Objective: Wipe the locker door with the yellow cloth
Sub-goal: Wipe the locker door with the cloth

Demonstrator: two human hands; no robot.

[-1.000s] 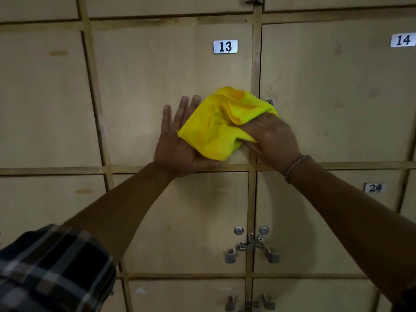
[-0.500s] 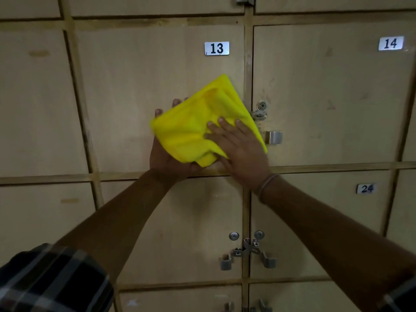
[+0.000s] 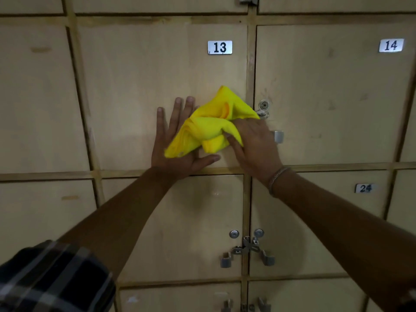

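Observation:
The yellow cloth [image 3: 209,127] is bunched against the lower right part of the beige locker door numbered 13 [image 3: 139,86]. My right hand [image 3: 254,145] presses on the cloth's right side, fingers gripping its folds. My left hand [image 3: 175,143] lies flat on the door with fingers spread, and the cloth's left corner drapes over its palm and fingers. Part of my left hand is hidden under the cloth.
Locker 14 [image 3: 333,91] lies to the right, with a keyhole [image 3: 263,105] and metal handle [image 3: 278,136] close to my right hand. Locker 24 [image 3: 364,188] sits below it. More latches [image 3: 246,246] show on the doors beneath. Wooden frame strips separate the doors.
The cloth and my right hand went left over my left hand, then back right toward the door's edge. The cloth is more crumpled now. My left hand stays flat on the door.

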